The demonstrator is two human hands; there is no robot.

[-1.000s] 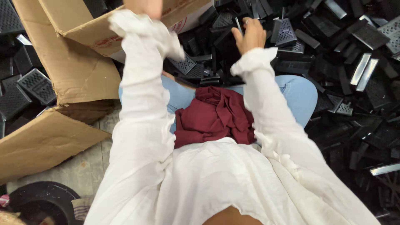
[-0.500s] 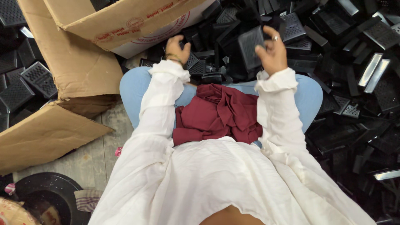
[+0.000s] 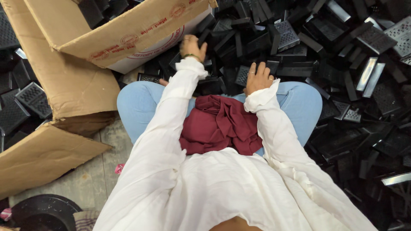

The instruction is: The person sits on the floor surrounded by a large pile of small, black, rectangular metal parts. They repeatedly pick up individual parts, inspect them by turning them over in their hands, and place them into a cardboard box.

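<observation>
The right hand (image 3: pixel 258 78) rests palm down with its fingers spread and slightly curled over a flat black plastic grille piece (image 3: pixel 243 75) at the near edge of the heap; it touches the piece, but whether it has closed a grip on it cannot be told. The left hand (image 3: pixel 193 46) lies further forward, fingers bent down into the pile of black plastic parts (image 3: pixel 342 64) just beside the wall of the open brown cardboard box (image 3: pixel 128 34); what it has hold of, if anything, is hidden among the parts. Both arms reach forward in loose white sleeves, the left stretched longer than the right. The person sits with knees in light blue trousers apart, a crumpled dark red cloth (image 3: pixel 220 126) in the lap, just behind the right hand. A flattened cardboard flap (image 3: pixel 38 158) lies on the grey floor to the left.
</observation>
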